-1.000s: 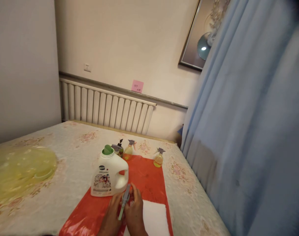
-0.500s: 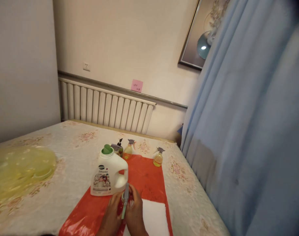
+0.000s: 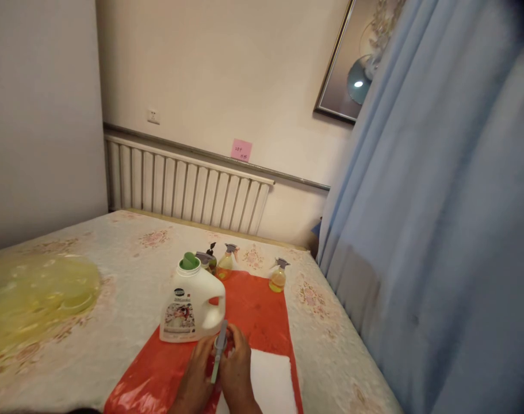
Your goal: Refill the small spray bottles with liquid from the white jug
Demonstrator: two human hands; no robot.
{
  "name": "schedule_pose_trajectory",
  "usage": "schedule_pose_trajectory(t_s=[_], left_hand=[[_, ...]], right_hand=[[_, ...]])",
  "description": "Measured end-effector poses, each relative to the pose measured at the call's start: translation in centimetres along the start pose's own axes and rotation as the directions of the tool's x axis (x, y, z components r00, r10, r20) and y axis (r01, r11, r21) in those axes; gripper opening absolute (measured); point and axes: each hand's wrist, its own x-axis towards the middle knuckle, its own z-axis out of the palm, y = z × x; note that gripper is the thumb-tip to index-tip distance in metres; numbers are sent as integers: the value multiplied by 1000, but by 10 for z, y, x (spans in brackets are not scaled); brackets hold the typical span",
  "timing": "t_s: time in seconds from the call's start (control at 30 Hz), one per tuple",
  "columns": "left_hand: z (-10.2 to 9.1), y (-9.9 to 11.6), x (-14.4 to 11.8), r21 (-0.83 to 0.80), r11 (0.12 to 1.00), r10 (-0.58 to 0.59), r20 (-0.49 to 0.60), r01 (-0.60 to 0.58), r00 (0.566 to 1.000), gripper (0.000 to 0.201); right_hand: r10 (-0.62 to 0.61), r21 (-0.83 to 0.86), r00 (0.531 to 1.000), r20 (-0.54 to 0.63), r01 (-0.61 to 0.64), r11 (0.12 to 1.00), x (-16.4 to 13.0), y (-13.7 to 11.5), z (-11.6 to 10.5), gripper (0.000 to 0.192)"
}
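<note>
Floral cloth covers the desk [image 3: 115, 270], and on it, going down in size, lie a yellow plastic sheet [image 3: 33, 299] at the far left, a red mat [image 3: 262, 310] in the middle, a folded white towel [image 3: 272, 385] on the mat's near end, a white detergent jug [image 3: 190, 307] with its green cap on, and three small spray bottles: one greenish [image 3: 207, 261], one amber [image 3: 226, 265], and one yellow [image 3: 278, 277] standing apart to the right, each with its trigger head fitted. Judging by that, those three look finished or untouched, while the work in hand is on one more small bottle [image 3: 227, 348] that sits low on the mat, just in front of the jug and beside the towel, mostly hidden by the fingers; only a reddish, clear glint of it shows. A grey sprayer stem [image 3: 218, 352] with its long thin tube stands slanted between the two hands and appears not yet seated in the bottle, so fitting it seems to remain. The left hand [image 3: 198, 374] is curled closed around the lower part of the tube and the bottle's side. The right hand [image 3: 236, 368] is likewise closed, its fingertips pinching at the stem near the bottle's neck; which hand carries the bottle's weight I cannot tell.
</note>
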Motion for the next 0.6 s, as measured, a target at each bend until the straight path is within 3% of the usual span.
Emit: schedule_pose_trajectory(t_s=[0.2,0.4,0.6], left_hand=[[-3,9,0,-3,1000,-13,2,13,1000,46],[-3,10,0,-4,999,-37,-23,37,999,47],[-3,8,0,4,1000,-28,-24,28,999,44]], right_hand=[[-17,108,1000,10,16,994,0,-4,-2,46],[-14,248,999,34,5,969,1,-24,-6,41],[-11,216,998,57,-2,976,3,-35,-14,46]])
